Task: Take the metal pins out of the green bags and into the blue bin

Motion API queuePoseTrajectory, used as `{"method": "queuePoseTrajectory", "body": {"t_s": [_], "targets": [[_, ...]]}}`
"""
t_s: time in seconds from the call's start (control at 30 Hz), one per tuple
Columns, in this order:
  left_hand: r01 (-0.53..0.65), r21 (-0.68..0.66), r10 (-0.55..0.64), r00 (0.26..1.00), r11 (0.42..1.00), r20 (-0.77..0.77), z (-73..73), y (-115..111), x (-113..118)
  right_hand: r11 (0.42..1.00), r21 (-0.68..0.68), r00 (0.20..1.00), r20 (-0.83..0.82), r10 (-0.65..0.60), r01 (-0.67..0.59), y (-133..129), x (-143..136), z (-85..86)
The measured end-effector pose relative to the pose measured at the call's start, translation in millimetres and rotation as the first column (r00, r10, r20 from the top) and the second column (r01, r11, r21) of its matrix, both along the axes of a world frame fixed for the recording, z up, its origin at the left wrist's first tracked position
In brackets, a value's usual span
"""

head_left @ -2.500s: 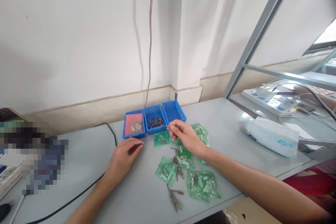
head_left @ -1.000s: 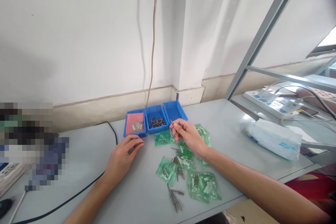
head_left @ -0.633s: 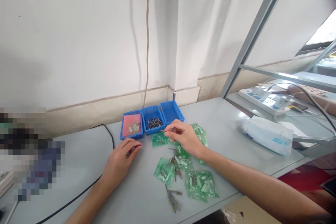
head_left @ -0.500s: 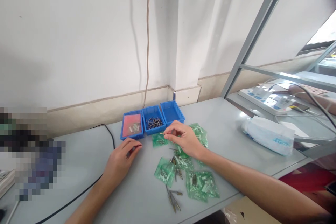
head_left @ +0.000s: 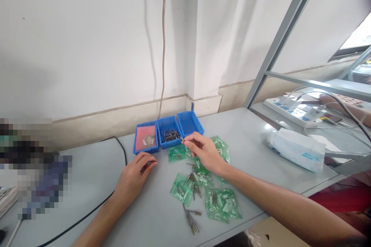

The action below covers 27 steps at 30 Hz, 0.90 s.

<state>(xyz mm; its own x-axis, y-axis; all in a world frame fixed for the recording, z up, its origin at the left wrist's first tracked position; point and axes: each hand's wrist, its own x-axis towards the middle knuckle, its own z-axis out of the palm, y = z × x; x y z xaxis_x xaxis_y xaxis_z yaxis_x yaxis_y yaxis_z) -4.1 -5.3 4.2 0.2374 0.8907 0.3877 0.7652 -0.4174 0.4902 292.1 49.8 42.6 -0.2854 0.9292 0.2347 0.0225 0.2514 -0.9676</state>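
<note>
My right hand (head_left: 201, 149) pinches a small brass-tipped metal pin (head_left: 182, 138) between thumb and fingertips, just in front of the middle blue bin (head_left: 162, 146). That bin holds a heap of dark metal pins (head_left: 171, 135). On the table my left hand (head_left: 138, 171) lies with thumb and fingers pressed together; whatever may be in them is too small to make out. Just beyond it stands the left blue bin (head_left: 134, 147), with a pink sheet (head_left: 142, 132) and a clear bag of pale pieces (head_left: 148, 140). The right blue bin (head_left: 189, 120) shows a bare floor.
Several green plastic bags (head_left: 223, 204) of metal and pale pieces lie under and before my right forearm. Loose brass-ended metal pieces (head_left: 191, 220) lie near the table edge. A black cable (head_left: 87, 216) crosses at left. A white packet (head_left: 297, 148) and another person's arm (head_left: 344, 105) are at right.
My right hand has turned slightly, and the pin has swung up from nearly level to a tilt by the middle bin's corner. My left hand has stayed in place.
</note>
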Motion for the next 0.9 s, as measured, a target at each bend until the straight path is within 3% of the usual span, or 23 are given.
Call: {"method": "queuePoseTrajectory", "body": {"t_s": [0.2, 0.63, 0.8, 0.9], "targets": [[-0.009, -0.006, 0.009, 1.000, 1.000, -0.003, -0.3, 0, -1, 0.996, -0.011, 0.996, -0.016, -0.084, 0.083, 6, 2, -2.1], [0.017, 0.013, -0.017, 0.999, 1.000, 0.036, 0.2, 1, 1, 0.999, -0.014, 0.999, 0.006, -0.037, 0.037, 4, 2, -3.3], [0.016, -0.002, -0.016, 0.999, 1.000, 0.043, 0.6, 1, 2, 0.957, 0.290, 0.963, 0.247, -0.103, 0.028, -1, 3, 1.0], [0.021, -0.016, -0.020, 0.999, 1.000, 0.041, -0.6, 1, 1, 0.937, 0.349, 0.949, 0.298, -0.099, -0.011, -2, 4, 1.4]]}}
